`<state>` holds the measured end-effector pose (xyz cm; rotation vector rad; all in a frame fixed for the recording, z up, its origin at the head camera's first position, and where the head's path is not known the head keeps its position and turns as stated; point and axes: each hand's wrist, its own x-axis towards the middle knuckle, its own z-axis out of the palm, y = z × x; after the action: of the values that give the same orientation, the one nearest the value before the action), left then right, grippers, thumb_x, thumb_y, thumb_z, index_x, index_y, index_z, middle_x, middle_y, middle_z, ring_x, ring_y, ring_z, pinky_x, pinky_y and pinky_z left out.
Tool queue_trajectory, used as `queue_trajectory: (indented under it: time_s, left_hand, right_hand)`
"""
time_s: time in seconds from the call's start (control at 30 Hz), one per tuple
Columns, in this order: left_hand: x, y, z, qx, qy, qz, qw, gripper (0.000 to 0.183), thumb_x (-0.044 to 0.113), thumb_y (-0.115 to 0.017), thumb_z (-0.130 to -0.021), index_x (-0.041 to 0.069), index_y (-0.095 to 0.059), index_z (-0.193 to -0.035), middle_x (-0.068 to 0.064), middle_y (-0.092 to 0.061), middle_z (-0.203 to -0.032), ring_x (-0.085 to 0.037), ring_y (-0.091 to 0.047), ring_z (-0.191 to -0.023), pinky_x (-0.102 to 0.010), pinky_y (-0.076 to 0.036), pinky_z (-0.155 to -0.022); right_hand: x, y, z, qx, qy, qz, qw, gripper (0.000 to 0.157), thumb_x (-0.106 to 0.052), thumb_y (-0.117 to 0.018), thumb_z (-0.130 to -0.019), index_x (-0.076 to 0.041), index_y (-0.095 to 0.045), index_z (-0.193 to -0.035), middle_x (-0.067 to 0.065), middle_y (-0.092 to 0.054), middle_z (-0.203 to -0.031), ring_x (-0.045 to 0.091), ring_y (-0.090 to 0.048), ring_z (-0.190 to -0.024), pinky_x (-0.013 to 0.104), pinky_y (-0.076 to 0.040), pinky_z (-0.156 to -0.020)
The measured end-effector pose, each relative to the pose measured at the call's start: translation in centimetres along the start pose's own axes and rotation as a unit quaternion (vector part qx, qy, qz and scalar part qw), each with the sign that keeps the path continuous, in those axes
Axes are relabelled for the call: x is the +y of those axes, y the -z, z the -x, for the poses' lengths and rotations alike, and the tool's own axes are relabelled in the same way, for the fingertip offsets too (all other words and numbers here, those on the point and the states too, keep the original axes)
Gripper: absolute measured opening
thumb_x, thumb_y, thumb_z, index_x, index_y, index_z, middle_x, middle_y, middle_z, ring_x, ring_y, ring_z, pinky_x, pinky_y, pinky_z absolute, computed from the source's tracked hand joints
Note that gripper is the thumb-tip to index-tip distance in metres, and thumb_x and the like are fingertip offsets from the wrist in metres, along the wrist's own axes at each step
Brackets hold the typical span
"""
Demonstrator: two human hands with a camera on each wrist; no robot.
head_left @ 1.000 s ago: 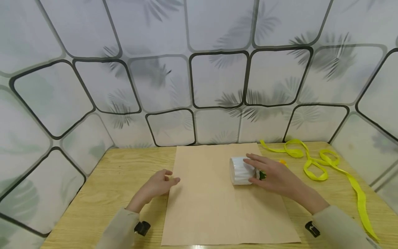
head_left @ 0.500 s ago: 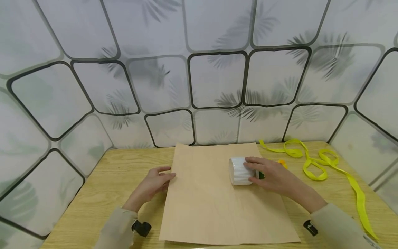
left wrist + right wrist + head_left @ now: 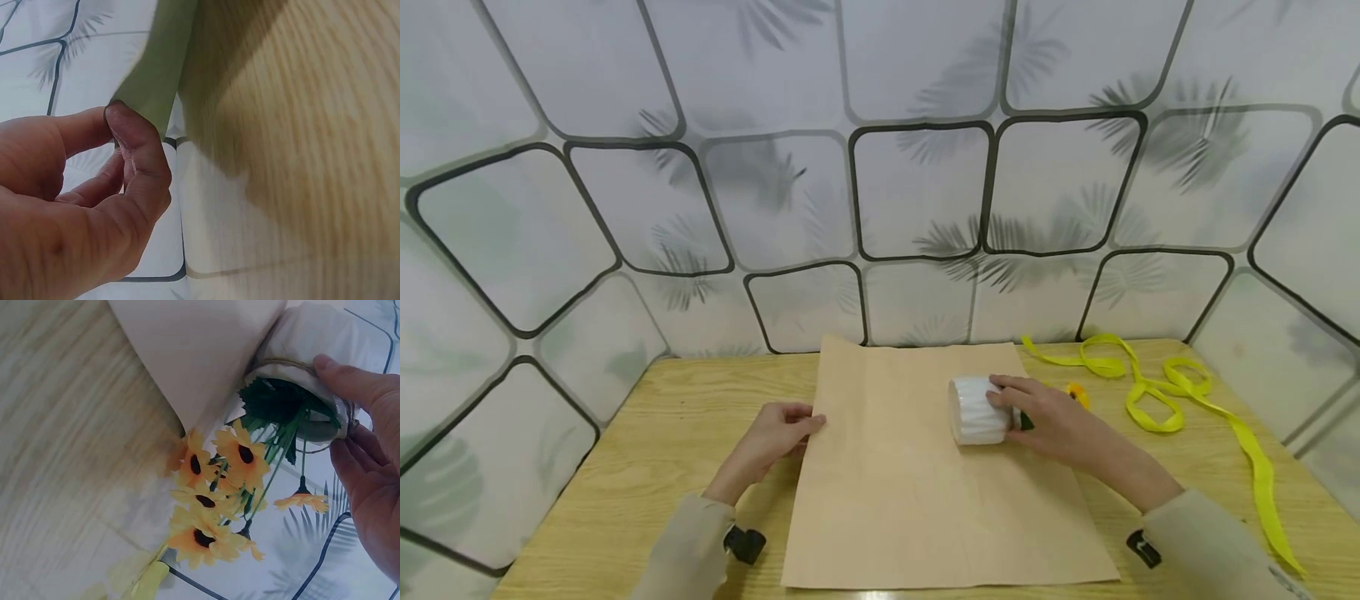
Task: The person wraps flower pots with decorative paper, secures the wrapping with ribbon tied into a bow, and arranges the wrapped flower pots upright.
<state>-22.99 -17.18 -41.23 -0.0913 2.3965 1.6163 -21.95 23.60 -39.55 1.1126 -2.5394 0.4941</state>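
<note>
A sheet of tan wrapping paper [image 3: 917, 517] lies on the wooden table, its left edge slightly raised. My left hand [image 3: 769, 442] pinches that edge between thumb and forefinger, which the left wrist view shows up close. On the paper's right half a white ribbed flowerpot [image 3: 977, 412] lies on its side. My right hand [image 3: 1063, 427] holds the pot near its rim, where a thin twine [image 3: 284, 362] is tied round it. Out of the pot come yellow artificial sunflowers [image 3: 209, 500] with green stems; in the head view my right hand mostly hides them.
A long yellow ribbon [image 3: 1243, 433] lies in loose loops at the right side of the table [image 3: 685, 417]. Behind and beside the table stands a white cloth wall [image 3: 917, 192] with dark outlines and leaf prints.
My left hand has come onto the paper's left edge and now pinches it; the edge and the far left corner have lifted a little. My right hand and the pot have hardly moved.
</note>
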Motion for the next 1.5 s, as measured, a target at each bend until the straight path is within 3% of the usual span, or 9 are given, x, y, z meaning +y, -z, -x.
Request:
queue_trajectory:
  time_s: [0.2, 0.57, 0.73, 0.87, 1.0, 1.1, 1.3, 1.4, 1.5]
  left_hand:
    - [-0.6, 0.8, -0.3, 0.016, -0.006, -0.013, 0.9998, 0.038, 0.02, -0.066, -0.101, -0.006, -0.064, -0.129, -0.013, -0.069, -0.108, -0.015, -0.065, -0.089, -0.033, -0.059, -0.079]
    - [-0.9, 2.3, -0.4, 0.004, -0.004, 0.002, 1.0, 0.041, 0.022, -0.063, -0.103, -0.009, -0.06, -0.13, -0.014, -0.068, -0.108, -0.013, -0.067, -0.084, -0.033, -0.061, -0.076]
    - [-0.2, 3.4, 0.0, -0.02, -0.013, 0.028, 0.9993, 0.048, 0.024, -0.06, -0.105, -0.011, -0.053, -0.137, -0.014, -0.064, -0.118, -0.013, -0.065, -0.091, -0.034, -0.06, -0.082]
    - [1.3, 3.8, 0.3, -0.041, -0.023, 0.078, 0.9958, 0.054, 0.026, -0.057, -0.107, -0.01, -0.045, -0.146, -0.014, -0.059, -0.13, -0.011, -0.064, -0.099, -0.031, -0.059, -0.088]
    - [3.0, 3.2, 0.4, -0.049, -0.035, 0.136, 0.9888, 0.056, 0.026, -0.055, -0.107, -0.006, -0.04, -0.151, -0.008, -0.06, -0.131, -0.006, -0.066, -0.101, -0.026, -0.058, -0.087]
    - [4.1, 2.3, 0.6, -0.05, -0.04, 0.181, 0.9814, 0.054, 0.024, -0.054, -0.108, -0.005, -0.04, -0.151, 0.001, -0.065, -0.12, -0.004, -0.068, -0.099, -0.023, -0.058, -0.084]
    - [6.0, 0.4, 0.5, -0.056, -0.037, 0.288, 0.9553, 0.053, 0.023, -0.054, -0.108, -0.005, -0.038, -0.15, 0.008, -0.071, -0.096, -0.002, -0.07, -0.082, -0.018, -0.058, -0.073]
    - [6.9, -0.7, 0.5, -0.055, -0.035, 0.314, 0.9471, 0.049, 0.021, -0.053, -0.108, -0.003, -0.04, -0.149, 0.008, -0.072, -0.09, -0.003, -0.07, -0.076, -0.019, -0.058, -0.069]
    - [7.8, -1.8, 0.6, -0.066, -0.046, 0.319, 0.9442, 0.05, 0.021, -0.053, -0.108, -0.003, -0.04, -0.149, 0.008, -0.073, -0.09, -0.004, -0.071, -0.077, -0.02, -0.059, -0.07]
  right_hand:
    - [0.0, -0.6, 0.0, 0.01, 0.004, 0.012, 1.0, 0.052, 0.002, -0.09, -0.07, 0.001, -0.07, -0.118, 0.025, -0.064, -0.134, 0.041, -0.066, -0.117, 0.044, -0.061, -0.084]
    - [0.0, -2.0, -1.0, 0.011, 0.001, 0.002, 1.0, 0.054, 0.0, -0.09, -0.071, 0.001, -0.07, -0.121, 0.023, -0.064, -0.135, 0.042, -0.065, -0.121, 0.045, -0.06, -0.087]
    - [-0.1, -2.2, -1.7, 0.001, -0.005, -0.017, 1.0, 0.052, -0.001, -0.088, -0.074, 0.0, -0.069, -0.123, 0.023, -0.062, -0.139, 0.042, -0.063, -0.125, 0.045, -0.06, -0.089]
    - [-0.3, -2.3, -2.2, -0.006, -0.008, -0.019, 1.0, 0.051, 0.0, -0.087, -0.076, 0.001, -0.069, -0.124, 0.023, -0.061, -0.14, 0.041, -0.061, -0.127, 0.044, -0.06, -0.09]
    - [-0.4, -2.3, -2.4, -0.007, -0.015, -0.01, 1.0, 0.052, 0.0, -0.087, -0.076, 0.001, -0.069, -0.125, 0.023, -0.061, -0.14, 0.041, -0.062, -0.127, 0.044, -0.059, -0.091]
    - [-0.5, -2.3, -2.4, -0.011, -0.018, -0.012, 1.0, 0.052, 0.001, -0.087, -0.076, 0.002, -0.069, -0.125, 0.024, -0.061, -0.14, 0.042, -0.061, -0.127, 0.045, -0.059, -0.092]
    - [-0.8, -2.2, -2.6, -0.015, -0.024, -0.026, 0.999, 0.052, 0.003, -0.086, -0.076, 0.003, -0.069, -0.125, 0.025, -0.061, -0.14, 0.042, -0.061, -0.127, 0.046, -0.058, -0.093]
    - [-0.9, -2.0, -2.6, -0.016, -0.024, -0.03, 0.999, 0.052, 0.003, -0.086, -0.076, 0.004, -0.07, -0.125, 0.025, -0.061, -0.14, 0.043, -0.061, -0.127, 0.047, -0.058, -0.093]
    - [-1.1, -1.7, -2.6, -0.011, -0.022, -0.03, 0.999, 0.052, 0.004, -0.087, -0.075, 0.004, -0.07, -0.124, 0.025, -0.063, -0.138, 0.043, -0.063, -0.124, 0.048, -0.058, -0.092]
